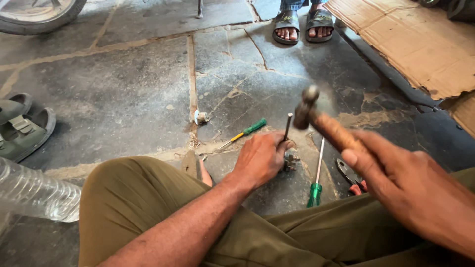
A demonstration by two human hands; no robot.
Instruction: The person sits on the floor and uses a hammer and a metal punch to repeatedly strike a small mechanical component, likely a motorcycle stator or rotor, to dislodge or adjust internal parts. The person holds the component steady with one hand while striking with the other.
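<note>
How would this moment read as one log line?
left hand: holds metal punch upright on small metal part | right hand: grips hammer, raised above punch | floor: two green-handled screwdrivers

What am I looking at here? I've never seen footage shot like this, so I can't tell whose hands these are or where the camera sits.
The single picture comes from a camera worn on a person's head, looking down at their own lap and hands. The person sits on a stone floor. Their left hand steadies a thin metal rod upright over a small metal part. Their right hand has its grip on a wooden-handled hammer, raised beside the rod. Two green-handled screwdrivers, red-handled pliers and a clear plastic bottle lie around. The sandalled feet at the top belong to someone else.
</note>
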